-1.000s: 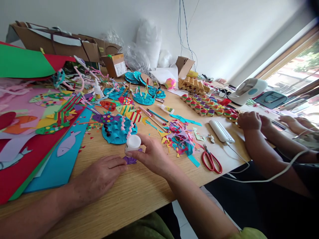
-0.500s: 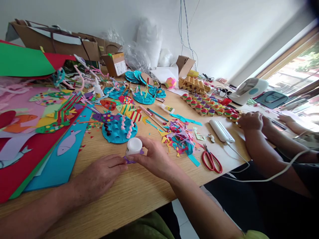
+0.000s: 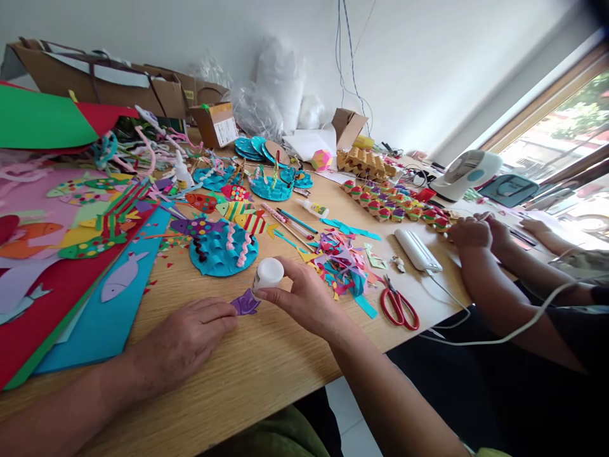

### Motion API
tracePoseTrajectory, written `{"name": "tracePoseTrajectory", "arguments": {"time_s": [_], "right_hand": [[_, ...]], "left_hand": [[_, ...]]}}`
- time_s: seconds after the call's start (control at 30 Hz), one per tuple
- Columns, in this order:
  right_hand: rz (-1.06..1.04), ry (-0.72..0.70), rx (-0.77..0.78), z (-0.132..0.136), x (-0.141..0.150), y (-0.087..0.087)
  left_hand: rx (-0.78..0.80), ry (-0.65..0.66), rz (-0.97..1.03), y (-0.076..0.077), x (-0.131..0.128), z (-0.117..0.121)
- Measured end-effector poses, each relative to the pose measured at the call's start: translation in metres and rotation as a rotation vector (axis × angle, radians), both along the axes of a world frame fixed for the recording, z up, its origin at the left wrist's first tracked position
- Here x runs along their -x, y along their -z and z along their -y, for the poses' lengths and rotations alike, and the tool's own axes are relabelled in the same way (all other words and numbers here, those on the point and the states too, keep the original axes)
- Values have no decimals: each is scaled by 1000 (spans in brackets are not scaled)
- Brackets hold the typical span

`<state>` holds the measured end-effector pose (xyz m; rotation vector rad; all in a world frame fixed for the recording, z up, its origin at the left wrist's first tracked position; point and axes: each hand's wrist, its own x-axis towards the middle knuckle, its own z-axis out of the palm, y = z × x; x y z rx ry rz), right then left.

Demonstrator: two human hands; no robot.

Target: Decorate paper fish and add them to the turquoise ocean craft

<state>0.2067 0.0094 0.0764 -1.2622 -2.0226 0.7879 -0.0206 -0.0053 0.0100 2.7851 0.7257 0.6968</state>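
A purple paper fish (image 3: 246,303) lies on the wooden table in front of me. My left hand (image 3: 193,333) rests on the table with its fingers together, and the fingertips hold the left end of the fish. What its thumb does is hidden. My right hand (image 3: 302,295) grips a small white glue bottle (image 3: 269,274) between thumb and fingers. The bottle is tipped over with its round base up, at the right end of the fish; its nozzle is hidden. Just beyond stands a blue scalloped disc (image 3: 219,251) with pink and dark twisted pipe cleaners.
Red-handled scissors (image 3: 399,308) and a heap of paper scraps (image 3: 345,257) lie to the right. Coloured sheets (image 3: 95,317) and paper fish cover the left. Behind are pencils (image 3: 292,225), another glue bottle (image 3: 314,208) and painted egg cartons (image 3: 394,203). Another person's hands (image 3: 471,235) are at far right.
My right hand has moved the glue bottle slightly right along the fish, so more of the purple fish shows. My left hand stays at its end. The view has shifted slightly.
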Motion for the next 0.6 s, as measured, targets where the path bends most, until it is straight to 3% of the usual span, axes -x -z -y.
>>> {"name": "tracePoseTrajectory", "arguments": {"time_s": [0.13, 0.6], "right_hand": [[-1, 69, -6, -2, -1, 1], [16, 43, 1, 0, -1, 0]], "left_hand": [[-3, -10, 11, 3, 1, 0], [-19, -12, 24, 3, 0, 0]]}}
